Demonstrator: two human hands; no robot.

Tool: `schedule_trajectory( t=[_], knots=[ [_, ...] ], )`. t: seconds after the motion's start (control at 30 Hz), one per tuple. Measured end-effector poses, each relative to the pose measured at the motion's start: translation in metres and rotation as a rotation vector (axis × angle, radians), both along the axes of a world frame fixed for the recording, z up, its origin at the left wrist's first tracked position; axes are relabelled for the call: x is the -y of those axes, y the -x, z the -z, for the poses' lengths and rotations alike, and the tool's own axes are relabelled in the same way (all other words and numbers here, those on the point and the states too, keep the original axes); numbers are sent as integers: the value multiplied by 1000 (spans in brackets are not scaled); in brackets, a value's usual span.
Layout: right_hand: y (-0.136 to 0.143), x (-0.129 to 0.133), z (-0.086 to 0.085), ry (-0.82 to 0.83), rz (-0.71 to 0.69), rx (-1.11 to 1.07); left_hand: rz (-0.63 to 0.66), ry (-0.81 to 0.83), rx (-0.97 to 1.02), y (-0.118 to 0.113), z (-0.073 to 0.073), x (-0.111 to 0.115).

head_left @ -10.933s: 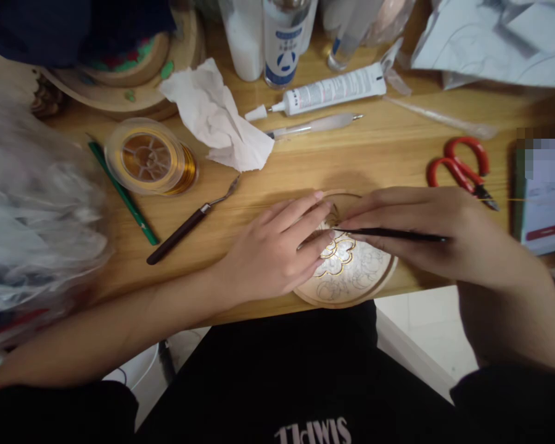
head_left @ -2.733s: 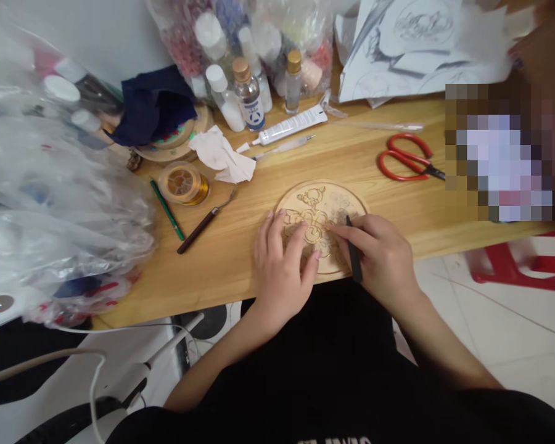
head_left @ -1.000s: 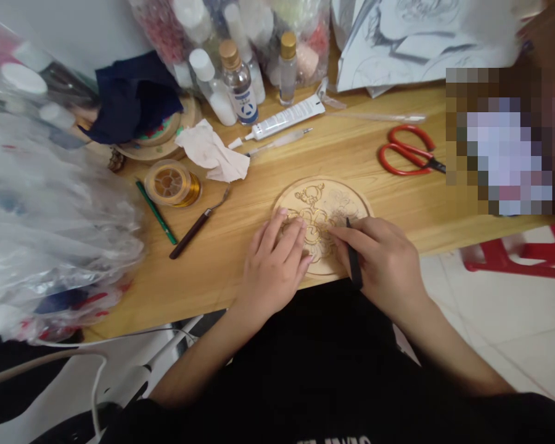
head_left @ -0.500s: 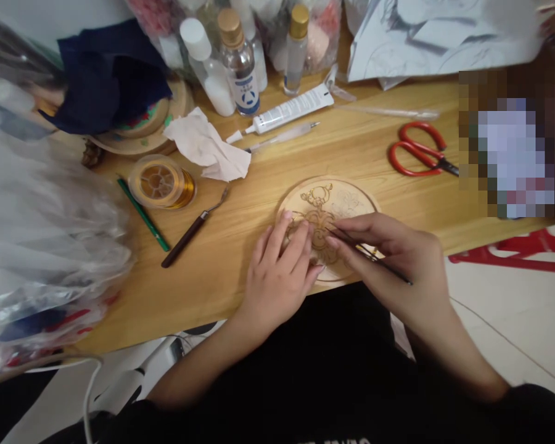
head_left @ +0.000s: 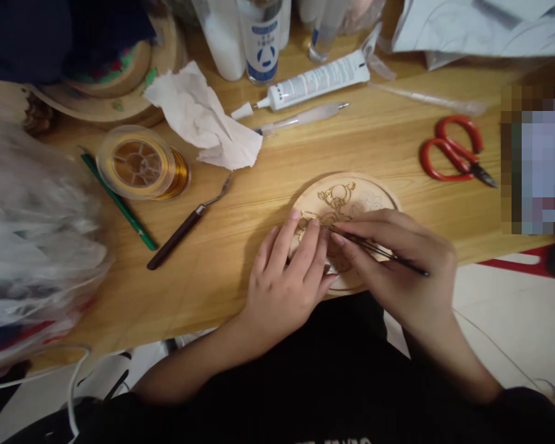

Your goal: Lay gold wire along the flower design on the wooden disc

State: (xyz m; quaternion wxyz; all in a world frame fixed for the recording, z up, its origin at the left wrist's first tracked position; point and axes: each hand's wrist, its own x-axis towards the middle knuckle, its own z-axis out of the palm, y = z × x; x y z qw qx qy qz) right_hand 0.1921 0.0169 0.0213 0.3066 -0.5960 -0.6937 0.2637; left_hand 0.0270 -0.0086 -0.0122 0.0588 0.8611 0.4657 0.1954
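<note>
A round wooden disc [head_left: 379, 191] with gold wire outlines and faint drawn lines lies at the table's front edge. My left hand [head_left: 289, 277] rests flat on its left part, fingers spread. From the right, my right hand [head_left: 398, 253] pinches dark metal tweezers [head_left: 377, 248]; their tips point at the disc's middle, close beside my left fingertips. Gold wire shapes [head_left: 337, 194] show at the top of the disc. My fingers hide the tweezers' tips and much of the disc's centre.
On the wooden table [head_left: 203, 259] are a gold wire spool [head_left: 139, 163], green pencil [head_left: 120, 203], dark-handled tool [head_left: 176, 237], crumpled tissue [head_left: 208, 123], white tube [head_left: 317, 80], pen [head_left: 305, 117] and red-handled scissors [head_left: 453, 151]. Bottles stand behind; plastic bags [head_left: 32, 234] fill the left.
The view has moved closer to the table, so the bottles sit higher and partly out of frame. Both hands stay at the disc, the tweezers still held.
</note>
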Motion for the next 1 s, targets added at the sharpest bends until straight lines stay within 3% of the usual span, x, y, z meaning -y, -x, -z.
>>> schedule_trajectory(
  t=[1.0],
  knots=[
    [24,14,12,-123,164,76,-17,18,25,0,2,2]
  ],
)
